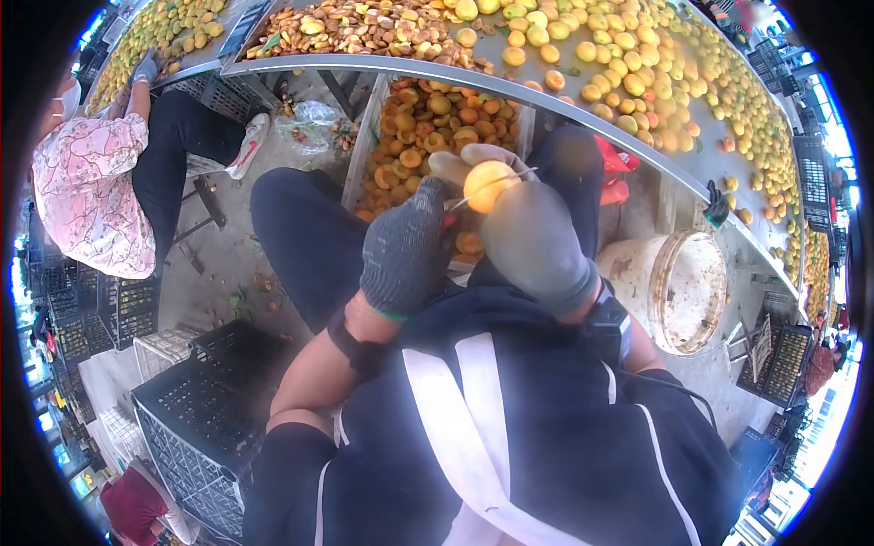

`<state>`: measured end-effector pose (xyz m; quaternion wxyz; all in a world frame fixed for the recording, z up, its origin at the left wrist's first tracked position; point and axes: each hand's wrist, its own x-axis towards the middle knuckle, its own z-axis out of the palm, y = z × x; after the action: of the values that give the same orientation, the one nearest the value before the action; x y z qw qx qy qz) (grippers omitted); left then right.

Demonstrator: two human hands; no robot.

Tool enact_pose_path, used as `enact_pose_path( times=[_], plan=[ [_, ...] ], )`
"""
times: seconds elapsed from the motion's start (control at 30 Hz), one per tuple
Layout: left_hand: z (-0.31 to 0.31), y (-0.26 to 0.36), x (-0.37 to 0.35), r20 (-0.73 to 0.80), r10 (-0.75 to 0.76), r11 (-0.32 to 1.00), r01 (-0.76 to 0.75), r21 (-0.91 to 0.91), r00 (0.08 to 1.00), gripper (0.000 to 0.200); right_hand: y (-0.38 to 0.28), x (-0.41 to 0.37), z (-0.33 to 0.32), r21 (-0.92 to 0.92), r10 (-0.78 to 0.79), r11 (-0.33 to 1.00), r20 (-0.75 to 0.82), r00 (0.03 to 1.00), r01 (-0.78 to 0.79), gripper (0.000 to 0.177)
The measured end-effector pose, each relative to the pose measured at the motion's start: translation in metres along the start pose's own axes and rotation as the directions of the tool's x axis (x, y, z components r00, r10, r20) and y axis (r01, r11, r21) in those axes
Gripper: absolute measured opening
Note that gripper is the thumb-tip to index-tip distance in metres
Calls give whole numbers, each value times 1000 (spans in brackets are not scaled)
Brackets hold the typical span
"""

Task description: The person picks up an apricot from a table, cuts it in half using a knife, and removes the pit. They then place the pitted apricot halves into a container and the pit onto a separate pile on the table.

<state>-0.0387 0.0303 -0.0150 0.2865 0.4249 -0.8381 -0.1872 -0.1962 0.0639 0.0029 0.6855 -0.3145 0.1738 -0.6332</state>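
My left hand [402, 250], in a dark grey knitted glove, is closed around a small knife [459, 204]. A bit of red shows at its grip, and most of the handle is hidden in the fist. The thin blade lies against an orange-yellow apricot [490, 187], and its tip seems to stick out on the far side. My right hand [537, 241], in a lighter grey glove, grips that apricot between thumb and fingers. Below both hands, a crate [362, 146] of apricot halves [428, 123] stands between my knees.
A metal-edged table [382, 65] ahead bears whole apricots [628, 68] and a heap of apricot pits [355, 32]. A stained white bucket [665, 287] is at right, a black crate [200, 400] at lower left. A person in a pink floral top [96, 187] sits at left.
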Motion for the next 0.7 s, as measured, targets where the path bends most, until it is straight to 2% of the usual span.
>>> enact_pose_path(
  times=[0.07,0.13,0.2,0.27,0.3,0.33,0.37,0.4,0.47,0.5,0.53,0.57,0.6,0.67,0.7],
  plan=[
    [2,-5,5,0,31,1000,-31,0,1000,43,2,3,-5,-289,-62,956,-32,998,50,47],
    [1,-5,9,0,63,998,-63,-1,998,43,6,3,-3,-298,-98,951,-47,994,80,45],
    [-2,-1,12,142,-39,998,47,-50,989,48,10,5,-1,-305,-129,947,-63,990,104,44],
    [-2,3,18,146,-74,997,76,-12,986,48,15,7,1,-202,-102,977,-162,982,68,41],
    [-2,4,21,151,-104,995,101,26,983,48,14,8,-1,-202,-101,977,-158,982,68,41],
    [-2,1,22,145,-103,995,101,27,984,48,12,11,-6,-334,-89,942,-178,980,25,40],
    [-2,-2,23,85,-23,1000,22,12,996,42,10,12,-9,-459,-79,888,-198,977,-22,39],
    [-1,-5,22,25,55,998,-56,3,998,37,8,13,-7,-460,-76,888,-192,978,-21,39],
    [6,-9,17,14,63,998,-64,21,998,36,4,13,-1,-517,-107,855,-253,961,-41,36],
    [7,-8,18,4,76,996,-76,36,997,35,9,15,-1,-517,-107,855,-247,963,-38,36],
    [7,-4,18,2,74,997,-74,38,997,35,19,15,-2,-394,-122,919,-310,943,-11,34],
    [8,1,18,63,-8,998,5,60,998,34,24,15,-2,-265,-128,964,-374,919,26,34],
    [7,4,19,122,-91,993,81,86,988,33,22,16,-2,-266,-129,963,-373,919,27,34],
    [11,1,20,120,-84,993,73,92,989,32,17,17,0,-208,-22,975,-431,902,-76,30],
    [13,-1,20,117,-80,993,68,100,990,31,17,17,-4,-209,-24,975,-430,902,-73,30]
  ],
)
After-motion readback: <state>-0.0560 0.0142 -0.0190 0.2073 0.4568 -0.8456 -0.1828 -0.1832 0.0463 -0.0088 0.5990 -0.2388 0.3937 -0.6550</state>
